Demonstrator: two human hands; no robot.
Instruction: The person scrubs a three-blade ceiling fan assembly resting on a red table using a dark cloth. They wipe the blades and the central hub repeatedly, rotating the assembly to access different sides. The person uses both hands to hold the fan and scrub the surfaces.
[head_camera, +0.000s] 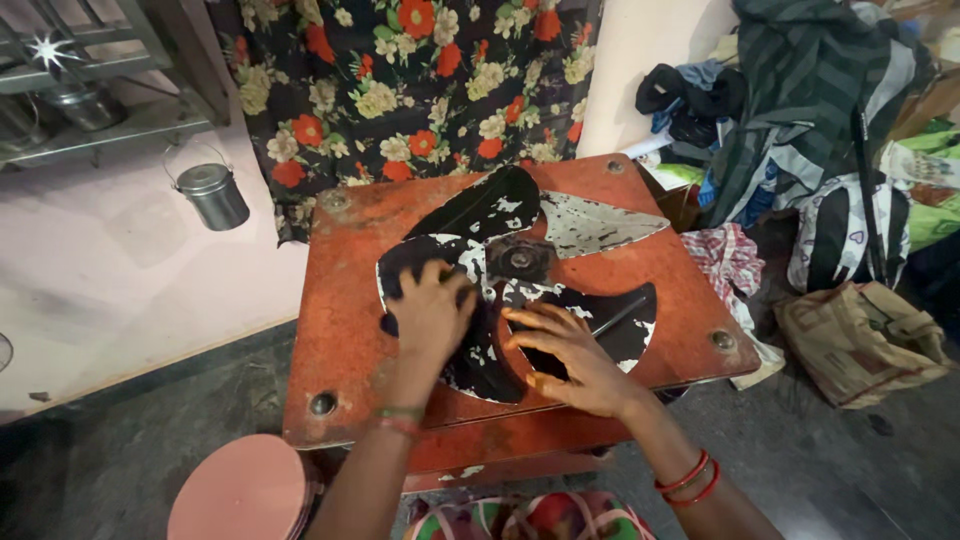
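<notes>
A metal fan blade assembly (520, 262) with peeling black paint lies flat on a worn red wooden stool top (345, 330). My left hand (432, 312) presses down on the left blade, fingers curled over its surface. Just to its right, my right hand (565, 352) rests with fingers spread on the lower right blade near the dark hub (520, 258). One blade at the upper right (590, 225) is mostly bare grey metal. Whether my left hand holds a small tool or cloth I cannot tell.
A floral black cloth (420, 70) hangs behind the stool. A small metal pail (212, 193) hangs on the pink wall at left. Piled clothes and bags (820, 150) crowd the right side. A round pink stool seat (245, 490) sits at lower left.
</notes>
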